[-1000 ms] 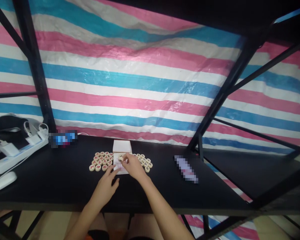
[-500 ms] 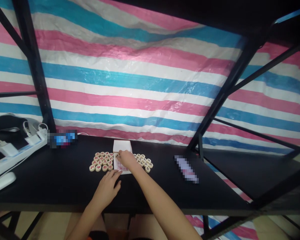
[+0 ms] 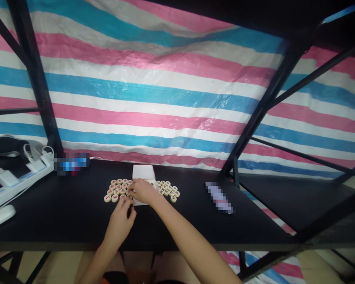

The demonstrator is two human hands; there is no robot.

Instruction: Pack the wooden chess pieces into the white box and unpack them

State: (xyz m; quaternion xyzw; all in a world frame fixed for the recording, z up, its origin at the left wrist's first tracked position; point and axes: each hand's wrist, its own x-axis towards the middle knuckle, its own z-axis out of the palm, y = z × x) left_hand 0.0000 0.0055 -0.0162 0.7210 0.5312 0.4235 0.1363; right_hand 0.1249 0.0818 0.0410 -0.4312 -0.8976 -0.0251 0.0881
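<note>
Round Chinese chess pieces with red characters (image 3: 114, 192) lie in rows on the black table, left of an open white box (image 3: 143, 172). Pieces with dark characters (image 3: 166, 187) form a group on the box's right. My right hand (image 3: 144, 192) reaches over the box, its fingers closed at a red piece on the right edge of the rows. Just in front, my left hand (image 3: 122, 215) has curled fingers at the front right corner of the red rows; what they hold, if anything, is hidden. A dark-character piece (image 3: 152, 184) shows inside the box, beside my right hand.
A white power strip (image 3: 23, 182) with plugged-in chargers and a white mouse-shaped object (image 3: 1, 217) are at the left. A blurred device (image 3: 72, 163) lies at the back left, a blurred pale object (image 3: 219, 198) on the right. Black frame posts (image 3: 248, 128) flank the table (image 3: 77, 221).
My right hand has moved left from inside the box to the edge of the red pieces. My left hand's fingers have curled in, and the hand has shifted slightly left. The view has shifted slightly.
</note>
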